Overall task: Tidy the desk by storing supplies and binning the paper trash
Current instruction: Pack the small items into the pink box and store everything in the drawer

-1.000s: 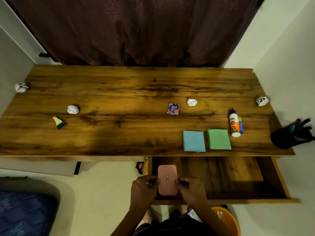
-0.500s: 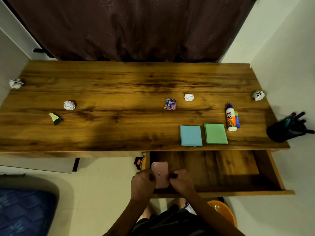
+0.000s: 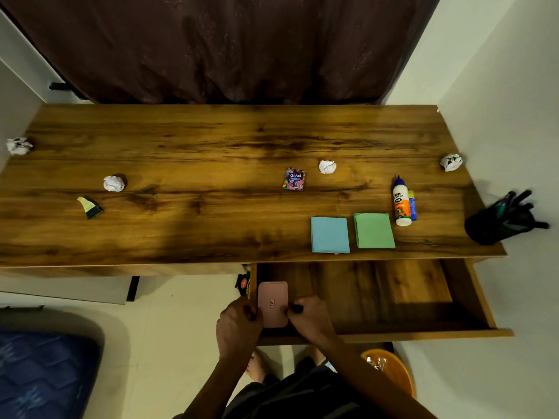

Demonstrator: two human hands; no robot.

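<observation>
A pink case [image 3: 272, 300] sits in the left end of the open drawer [image 3: 472, 297]. My left hand [image 3: 239, 325] grips its left side and my right hand [image 3: 308, 320] pinches its right edge. On the desk [image 3: 211, 146] lie several crumpled paper balls: far left [image 3: 18, 145], left [image 3: 114, 183], centre [image 3: 327, 166] and far right [image 3: 451, 162]. A blue pad [image 3: 329, 235], a green pad [image 3: 374, 230], a glue bottle [image 3: 401, 202], a glue stick [image 3: 412, 205], a Gems packet [image 3: 294, 178] and a torn wrapper [image 3: 89, 207] also lie there.
A black pen holder [image 3: 496, 222] with pens stands at the desk's right end by the wall. An orange bin [image 3: 390, 373] sits on the floor under the drawer's right side. A blue cushion [image 3: 39, 373] is at lower left. A dark curtain hangs behind the desk.
Both hands have moved the pink case leftward and down into the drawer's left end. Nothing on the desk top has moved.
</observation>
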